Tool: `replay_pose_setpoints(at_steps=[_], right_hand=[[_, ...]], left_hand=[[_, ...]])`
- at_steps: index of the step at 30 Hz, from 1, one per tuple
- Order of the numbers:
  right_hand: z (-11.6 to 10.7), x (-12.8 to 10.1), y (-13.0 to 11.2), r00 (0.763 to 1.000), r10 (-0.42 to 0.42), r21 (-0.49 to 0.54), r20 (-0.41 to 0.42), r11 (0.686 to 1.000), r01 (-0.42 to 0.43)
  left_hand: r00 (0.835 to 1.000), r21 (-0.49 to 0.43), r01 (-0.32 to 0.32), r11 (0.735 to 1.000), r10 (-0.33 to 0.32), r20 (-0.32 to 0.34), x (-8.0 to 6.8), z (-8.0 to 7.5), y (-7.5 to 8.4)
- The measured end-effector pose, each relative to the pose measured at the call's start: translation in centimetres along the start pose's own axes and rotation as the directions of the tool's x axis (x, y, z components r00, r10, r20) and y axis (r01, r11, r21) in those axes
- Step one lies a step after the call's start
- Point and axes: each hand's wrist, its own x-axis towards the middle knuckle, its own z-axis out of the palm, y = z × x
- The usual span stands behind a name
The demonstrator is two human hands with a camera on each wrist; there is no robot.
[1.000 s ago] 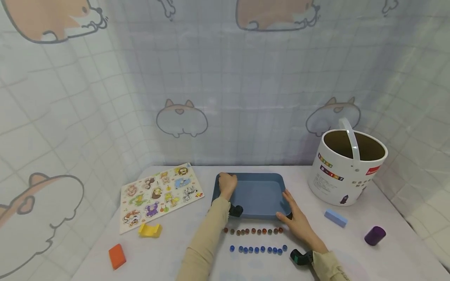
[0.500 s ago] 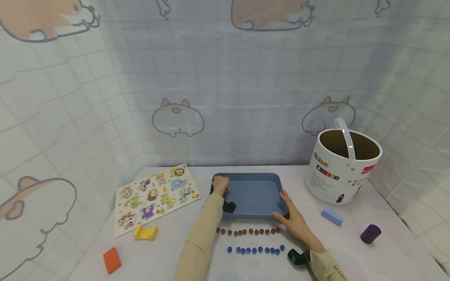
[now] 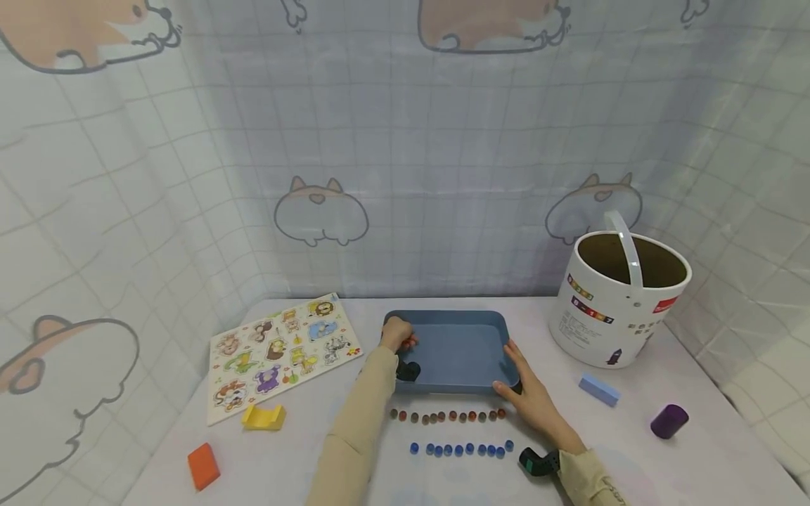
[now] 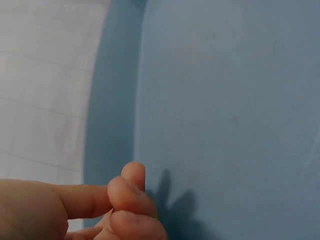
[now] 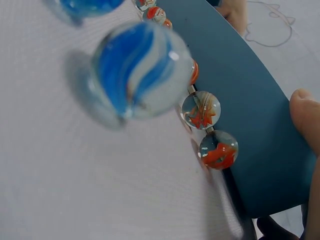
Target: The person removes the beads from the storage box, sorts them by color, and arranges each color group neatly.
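Note:
A shallow blue-grey tray (image 3: pixel 457 351) sits at the middle back of the white table. My left hand (image 3: pixel 396 333) is over its left side, fingers curled and thumb against the fingertips. In the left wrist view these fingertips (image 4: pixel 131 197) overlap the tray's side wall, and nothing shows between them. My right hand (image 3: pixel 536 399) holds the near right corner of the tray, thumb at the near rim and fingers along the right side. Before the tray lies a row of orange-red glass marbles (image 3: pixel 452 416). Nearer still is a row of blue-swirled marbles (image 5: pixel 142 70).
An animal puzzle board (image 3: pixel 278 358) lies at the left, near a yellow notched block (image 3: pixel 264 417) and an orange block (image 3: pixel 203 466). On the right are a white bucket (image 3: pixel 607 316) with a handle, a light blue block (image 3: pixel 599 390) and a purple cylinder (image 3: pixel 669 421).
Relative to the tray, my left hand has shifted left toward its side wall and turned, so that its fingertips now show. My right hand keeps its hold on the corner. The head view panned slightly.

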Motion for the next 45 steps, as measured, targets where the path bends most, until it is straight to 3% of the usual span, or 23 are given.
replay_pose_setpoints(at_steps=[7, 17, 22, 28, 33, 36, 38, 42, 45], right_hand=[[-0.1, -0.1, 0.0, 1.0, -0.008, -0.006, 0.005, 1.0, 0.008], [-0.2, 0.1, 0.0, 1.0, -0.016, -0.013, 0.017, 1.0, 0.017], [-0.1, 0.1, 0.0, 1.0, -0.024, -0.012, 0.002, 1.0, 0.024], [0.0, 0.0, -0.2, 1.0, -0.001, -0.01, 0.021, 1.0, 0.002], [-0.1, 0.0, -0.1, 1.0, 0.004, -0.02, 0.015, 1.0, -0.004], [-0.2, 0.1, 0.0, 1.0, 0.007, -0.019, 0.009, 1.0, -0.007], [-0.2, 0.2, -0.1, 1.0, 0.017, -0.023, 0.017, 1.0, -0.016], [-0.2, 0.1, -0.1, 0.999, 0.028, -0.026, 0.03, 0.999, -0.028], [-0.1, 0.0, -0.2, 0.999, 0.027, -0.024, 0.025, 0.999, -0.027]], left_hand=[[0.98, -0.189, -0.045, 0.981, 0.08, 0.182, -2.7, -1.1, 0.7], [0.933, -0.247, -0.095, 0.964, 0.172, 0.315, -4.6, -2.0, -0.5], [0.896, -0.262, -0.143, 0.954, 0.237, 0.376, -6.4, -3.0, -1.3], [0.851, -0.236, -0.223, 0.946, 0.307, 0.426, -9.4, -4.7, -3.1], [0.782, -0.191, -0.283, 0.94, 0.342, 0.521, -12.0, -6.3, -5.2], [0.755, -0.153, -0.285, 0.946, 0.32, 0.572, -13.3, -6.8, -6.6], [0.753, -0.118, -0.278, 0.953, 0.293, 0.589, -14.2, -6.7, -7.6], [0.771, -0.058, -0.251, 0.966, 0.236, 0.591, -15.4, -6.0, -9.5], [0.783, -0.02, -0.26, 0.965, 0.223, 0.581, -15.7, -5.4, -10.1]])
